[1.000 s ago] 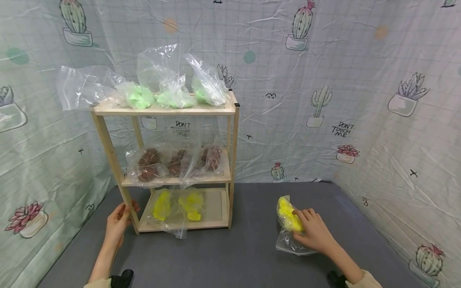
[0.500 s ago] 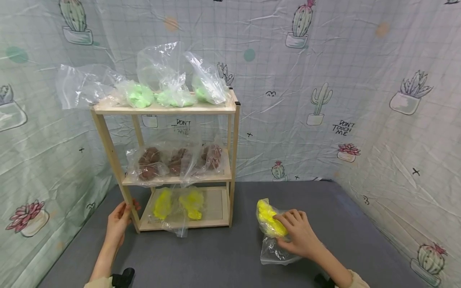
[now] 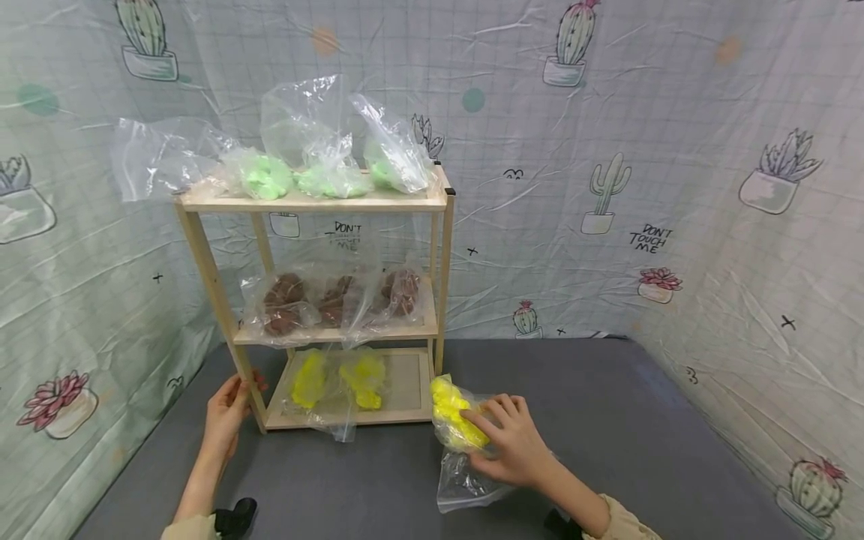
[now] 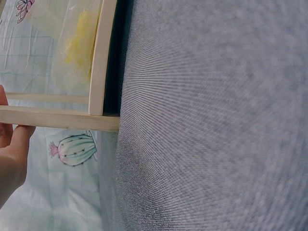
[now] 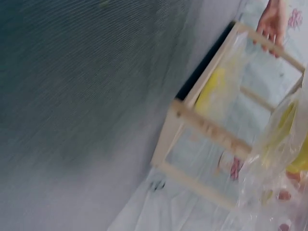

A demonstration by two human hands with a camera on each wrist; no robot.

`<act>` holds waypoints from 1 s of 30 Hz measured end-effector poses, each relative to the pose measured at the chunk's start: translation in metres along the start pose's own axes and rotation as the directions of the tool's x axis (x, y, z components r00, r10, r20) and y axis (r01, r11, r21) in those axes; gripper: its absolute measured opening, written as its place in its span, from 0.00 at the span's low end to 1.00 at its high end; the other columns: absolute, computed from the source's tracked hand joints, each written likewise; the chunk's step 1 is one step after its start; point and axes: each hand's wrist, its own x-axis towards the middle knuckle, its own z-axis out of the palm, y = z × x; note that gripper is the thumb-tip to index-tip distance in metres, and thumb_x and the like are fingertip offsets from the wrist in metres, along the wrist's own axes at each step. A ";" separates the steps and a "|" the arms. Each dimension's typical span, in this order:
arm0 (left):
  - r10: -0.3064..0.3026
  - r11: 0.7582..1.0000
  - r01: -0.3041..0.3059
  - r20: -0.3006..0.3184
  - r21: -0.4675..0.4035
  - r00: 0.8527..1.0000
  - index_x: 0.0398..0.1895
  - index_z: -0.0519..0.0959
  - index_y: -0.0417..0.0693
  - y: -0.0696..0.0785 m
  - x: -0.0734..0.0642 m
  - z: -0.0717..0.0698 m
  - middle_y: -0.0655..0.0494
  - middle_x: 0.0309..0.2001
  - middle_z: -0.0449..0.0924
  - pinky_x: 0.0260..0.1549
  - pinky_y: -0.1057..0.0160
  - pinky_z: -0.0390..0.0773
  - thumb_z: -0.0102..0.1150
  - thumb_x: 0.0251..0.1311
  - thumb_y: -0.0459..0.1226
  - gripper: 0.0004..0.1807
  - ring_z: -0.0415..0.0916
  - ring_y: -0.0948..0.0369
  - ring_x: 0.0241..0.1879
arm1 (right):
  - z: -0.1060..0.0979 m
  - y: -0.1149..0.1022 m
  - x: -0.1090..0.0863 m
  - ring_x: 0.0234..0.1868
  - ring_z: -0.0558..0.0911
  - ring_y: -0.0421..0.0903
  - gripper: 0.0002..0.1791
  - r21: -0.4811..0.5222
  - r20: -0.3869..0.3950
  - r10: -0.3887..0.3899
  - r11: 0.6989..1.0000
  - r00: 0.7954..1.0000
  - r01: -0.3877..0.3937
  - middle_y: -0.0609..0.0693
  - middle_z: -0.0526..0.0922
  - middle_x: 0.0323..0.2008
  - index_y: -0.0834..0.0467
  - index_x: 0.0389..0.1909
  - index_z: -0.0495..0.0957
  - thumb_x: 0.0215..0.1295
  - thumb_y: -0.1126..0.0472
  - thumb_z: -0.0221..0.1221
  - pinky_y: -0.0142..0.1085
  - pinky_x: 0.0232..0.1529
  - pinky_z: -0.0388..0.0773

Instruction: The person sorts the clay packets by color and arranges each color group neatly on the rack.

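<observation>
My left hand (image 3: 226,416) grips the left front post of the small wooden shelf (image 3: 337,204) low down; the left wrist view shows my thumb and fingers around the post (image 4: 57,117). Beside the shelf's lower right corner, my right hand (image 3: 516,446) holds a clear plastic bag with a lumpy yellow thing (image 3: 451,411) inside. The bag's loose end (image 3: 466,484) hangs below my fingers. On the bottom tier lie two similar bagged yellow pieces (image 3: 309,380), left and middle. In the right wrist view the held bag (image 5: 276,144) partly covers my fingers.
Three bags with pale green lumps (image 3: 266,177) sit on the top tier, one overhanging the left end. Three bags with brown pieces (image 3: 283,300) fill the middle tier. A grey cloth (image 3: 607,420) covers the table, with cactus-print curtains (image 3: 526,150) around it.
My right hand has carried the bagged yellow thing leftward across the table to the shelf's right side. My left hand keeps its grip on the post.
</observation>
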 end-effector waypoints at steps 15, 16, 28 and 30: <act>0.014 0.999 -0.014 0.010 -0.041 1.000 0.44 0.74 0.56 -0.001 -0.001 0.002 0.70 0.37 0.80 0.31 0.75 0.75 0.41 0.65 0.36 0.11 0.78 0.75 0.36 | 0.044 -0.056 0.051 0.35 0.66 0.46 0.26 -0.193 0.013 0.092 0.977 0.996 -0.088 0.51 0.71 0.35 0.50 0.52 0.70 0.52 0.45 0.51 0.45 0.37 0.59; 0.013 0.999 -0.012 0.007 -0.035 1.000 0.44 0.74 0.55 -0.001 -0.001 0.002 0.70 0.36 0.80 0.30 0.75 0.75 0.41 0.65 0.36 0.11 0.78 0.75 0.36 | 0.048 -0.058 0.054 0.35 0.66 0.47 0.26 -0.205 0.019 0.103 0.974 0.994 -0.097 0.51 0.71 0.35 0.49 0.53 0.69 0.51 0.46 0.52 0.46 0.38 0.59; 0.041 0.998 -0.041 -0.001 -0.056 0.999 0.48 0.71 0.38 -0.003 0.000 0.002 0.68 0.37 0.80 0.31 0.74 0.75 0.41 0.64 0.35 0.14 0.78 0.73 0.37 | 0.097 -0.068 0.090 0.38 0.67 0.52 0.23 -0.354 -0.047 0.183 0.916 0.982 -0.188 0.56 0.70 0.35 0.46 0.54 0.67 0.55 0.51 0.46 0.52 0.44 0.59; 0.040 0.997 -0.040 -0.007 -0.060 0.999 0.47 0.71 0.38 -0.003 0.000 0.002 0.68 0.36 0.80 0.31 0.74 0.75 0.41 0.64 0.35 0.13 0.78 0.73 0.37 | 0.106 -0.067 0.095 0.38 0.68 0.52 0.22 -0.369 -0.072 0.194 0.906 0.978 -0.207 0.56 0.70 0.34 0.46 0.52 0.68 0.54 0.51 0.46 0.51 0.44 0.60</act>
